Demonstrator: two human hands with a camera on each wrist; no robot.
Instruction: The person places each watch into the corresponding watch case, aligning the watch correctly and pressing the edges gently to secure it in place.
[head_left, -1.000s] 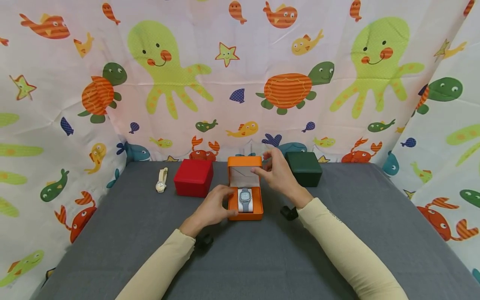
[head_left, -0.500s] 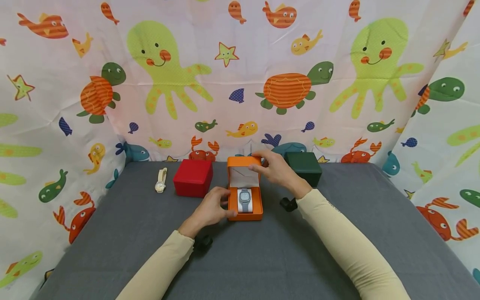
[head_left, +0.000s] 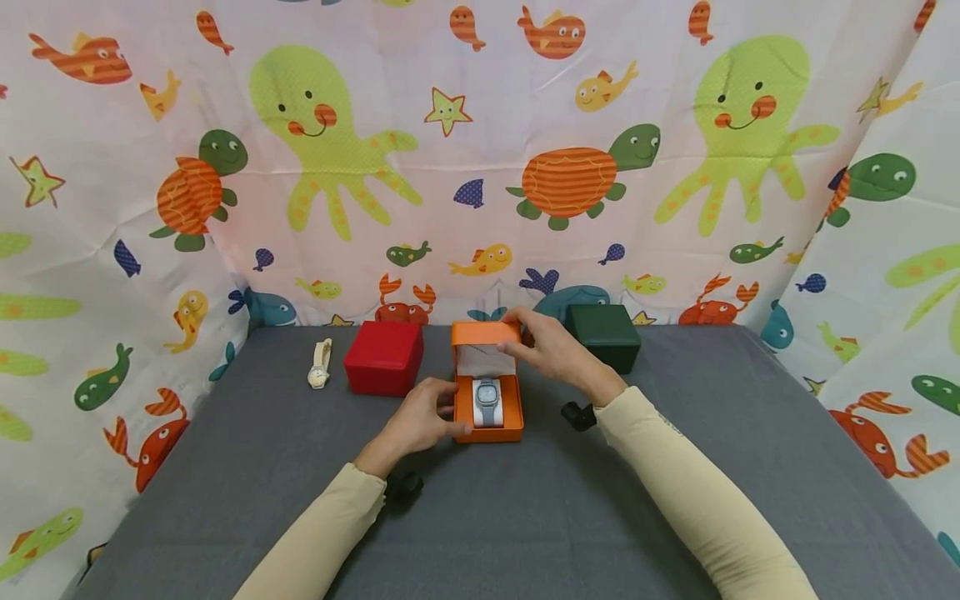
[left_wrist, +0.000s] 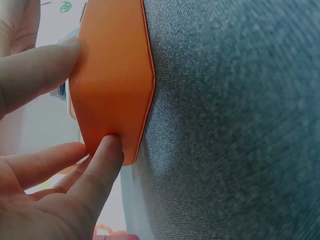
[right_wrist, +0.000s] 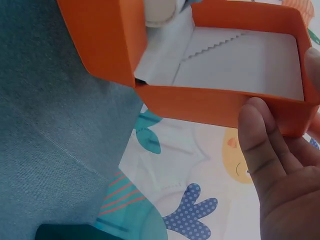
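Observation:
An orange watch box (head_left: pixel 512 410) stands on the table with its lid (right_wrist: pixel 200 105) raised and tilted slightly forward. Inside it, a watch (head_left: pixel 487 393) with a grey-blue strap sits round a white cushion. My left hand (head_left: pixel 416 419) holds the base at its near left corner, the thumb on the front and the fingers on the left side (left_wrist: pixel 112 120). At the lid's upper right corner, my right hand (head_left: pixel 553 346) has its thumb inside and its fingers along the outer side. Its thumb is partly cut off in the right wrist view.
Close left of the orange box is a shut red box (head_left: pixel 385 358). A cream-strapped watch (head_left: pixel 319 364) lies farther left. Behind my right hand stands a dark green box (head_left: pixel 606 335). A sea-animal curtain (head_left: pixel 480 192) borders the grey table (head_left: pixel 510 525).
My right hand has moved left onto the lid and taken hold of its corner. The lid has tipped forward a little. My left hand stays at the base.

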